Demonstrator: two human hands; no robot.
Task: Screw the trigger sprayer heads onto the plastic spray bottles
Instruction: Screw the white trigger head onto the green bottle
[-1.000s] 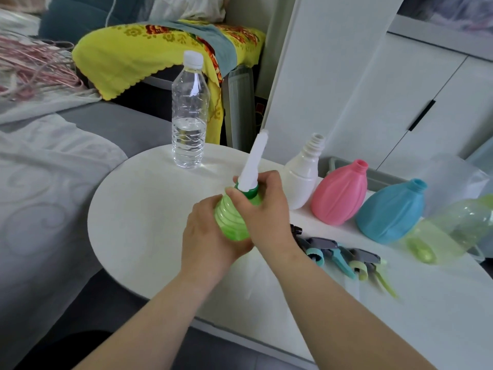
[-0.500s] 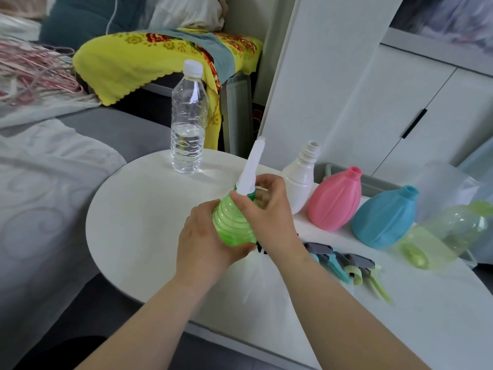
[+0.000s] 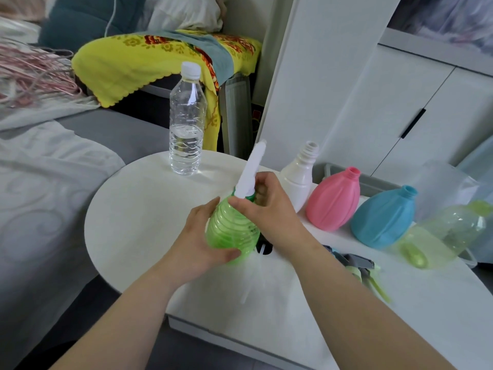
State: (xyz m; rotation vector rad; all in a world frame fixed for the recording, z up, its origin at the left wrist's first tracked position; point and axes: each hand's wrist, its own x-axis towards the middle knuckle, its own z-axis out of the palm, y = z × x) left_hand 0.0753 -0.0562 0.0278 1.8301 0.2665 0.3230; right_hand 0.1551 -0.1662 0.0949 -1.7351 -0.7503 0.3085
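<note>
above the table (image 3: 149,214), green bottle's (image 3: 232,231) sprayer (image 3: 250,169) tilts up-right.

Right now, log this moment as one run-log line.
state: white sprayer head on green spray bottle | left hand: holds bottle | right hand: grips head base | headless: white bottle, pink bottle, blue bottle

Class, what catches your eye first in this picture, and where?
In the middle, the left hand grips a green bottle while the right hand pinches the white sprayer head at its neck. To their right stand a white bottle, a pink bottle and a blue bottle, all open-necked.
</note>
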